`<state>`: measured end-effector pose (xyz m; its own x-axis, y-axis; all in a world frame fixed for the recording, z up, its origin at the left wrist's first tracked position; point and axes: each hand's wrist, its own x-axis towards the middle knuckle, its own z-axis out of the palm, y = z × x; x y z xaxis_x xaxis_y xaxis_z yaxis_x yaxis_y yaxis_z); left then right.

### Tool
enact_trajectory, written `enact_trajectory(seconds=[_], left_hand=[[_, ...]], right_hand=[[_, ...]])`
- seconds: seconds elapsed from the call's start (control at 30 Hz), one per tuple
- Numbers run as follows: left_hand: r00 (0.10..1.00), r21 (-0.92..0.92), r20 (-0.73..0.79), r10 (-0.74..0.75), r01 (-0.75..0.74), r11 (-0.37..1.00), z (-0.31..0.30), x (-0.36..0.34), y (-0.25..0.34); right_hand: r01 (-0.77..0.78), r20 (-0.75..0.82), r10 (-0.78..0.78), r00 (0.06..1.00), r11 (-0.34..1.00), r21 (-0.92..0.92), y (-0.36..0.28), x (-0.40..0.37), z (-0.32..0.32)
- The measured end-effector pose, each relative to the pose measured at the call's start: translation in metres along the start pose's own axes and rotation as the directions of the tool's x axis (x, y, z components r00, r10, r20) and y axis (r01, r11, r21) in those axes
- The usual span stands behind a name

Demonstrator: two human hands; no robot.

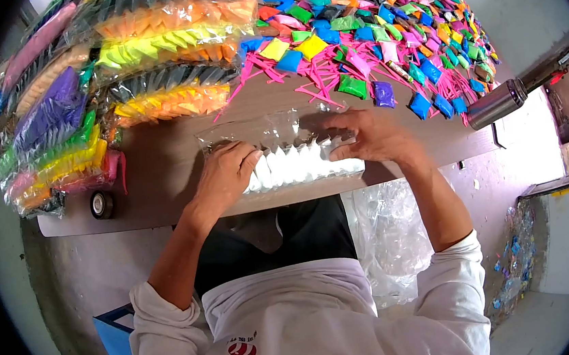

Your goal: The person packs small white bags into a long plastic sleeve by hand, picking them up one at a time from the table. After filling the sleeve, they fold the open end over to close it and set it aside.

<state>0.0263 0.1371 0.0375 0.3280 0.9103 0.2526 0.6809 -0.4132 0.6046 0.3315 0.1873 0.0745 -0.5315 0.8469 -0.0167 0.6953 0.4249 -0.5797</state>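
Note:
A row of white packets (pixel 300 164) lies in a clear plastic bag (pixel 279 124) near the table's front edge. On the row's left end rests my left hand (pixel 228 172), its fingers bent and pressed together with the thumb against the packets. My right hand (pixel 380 134) is over the right end, fingers spread and slightly blurred, the thumb reaching toward the packets. The bag's clear upper part lies flat on the table behind the row.
Bagged rows of coloured packets (pixel 169 51) are stacked at the left. Loose coloured packets and pink sticks (pixel 355 61) are heaped at the back right. A tape roll (pixel 101 205) stands front left, a metal cylinder (pixel 498 103) lies right. Clear bags (pixel 393 235) hang below the table edge.

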Motion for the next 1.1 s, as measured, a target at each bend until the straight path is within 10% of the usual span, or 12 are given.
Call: enact_trajectory(seconds=[0.2,0.53,1.1], left_hand=[[0.999,0.000,-0.031,-0.010,0.010,1.000,0.003,-0.001,-0.003],[1.000,0.005,0.009,-0.028,0.028,1.000,0.001,0.000,-0.003],[0.999,-0.010,-0.002,-0.035,0.035,0.999,0.002,-0.001,-0.003]], right_hand=[[0.041,0.268,-0.086,0.959,0.985,0.170,0.020,0.016,0.021],[0.083,0.063,-0.098,0.993,0.973,0.215,-0.012,0.027,0.025],[0.081,0.357,-0.153,0.922,0.975,0.207,-0.019,0.050,0.033]])
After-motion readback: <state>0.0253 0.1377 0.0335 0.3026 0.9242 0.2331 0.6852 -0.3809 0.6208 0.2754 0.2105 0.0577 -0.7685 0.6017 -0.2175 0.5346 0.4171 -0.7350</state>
